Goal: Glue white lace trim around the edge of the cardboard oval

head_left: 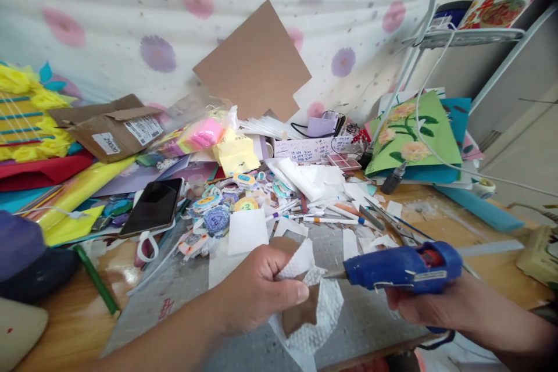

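Observation:
My left hand (pixel 253 290) pinches a piece of brown cardboard (pixel 300 308) between thumb and fingers. White textured paper (pixel 329 308) wraps over the cardboard's edges, and part of the brown surface shows in the middle. In my right hand (pixel 440 305) is a blue hot glue gun (pixel 405 267), its nozzle pointing left. The nozzle tip lies at the upper right edge of the white paper; whether it touches cannot be made out. Both hands are above a grey cutting mat (pixel 174 308).
A dark phone (pixel 152 206) lies left of a heap of small crafts (pixel 217 218) and paper scraps. Behind stand a cardboard box (pixel 113 133) and a brown cardboard sheet (pixel 257 64). Scissors (pixel 399 226) lie beyond the glue gun. A green pencil (pixel 96 279) is at left.

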`<action>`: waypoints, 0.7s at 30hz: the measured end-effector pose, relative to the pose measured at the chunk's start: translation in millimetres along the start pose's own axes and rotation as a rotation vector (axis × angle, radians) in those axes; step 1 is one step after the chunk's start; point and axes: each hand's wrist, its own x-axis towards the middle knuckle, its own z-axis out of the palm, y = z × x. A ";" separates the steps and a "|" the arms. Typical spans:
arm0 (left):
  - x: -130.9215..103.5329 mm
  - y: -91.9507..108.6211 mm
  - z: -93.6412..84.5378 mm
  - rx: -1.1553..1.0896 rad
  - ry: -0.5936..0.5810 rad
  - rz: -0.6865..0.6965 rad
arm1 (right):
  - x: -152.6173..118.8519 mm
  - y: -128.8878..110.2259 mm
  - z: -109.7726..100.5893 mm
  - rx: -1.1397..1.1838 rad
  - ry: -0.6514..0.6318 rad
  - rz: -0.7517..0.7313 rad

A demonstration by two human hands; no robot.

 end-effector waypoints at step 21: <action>2.9 -9.6 0.6 0.026 0.175 -0.127 | -3.3 -7.3 1.6 0.039 0.129 0.014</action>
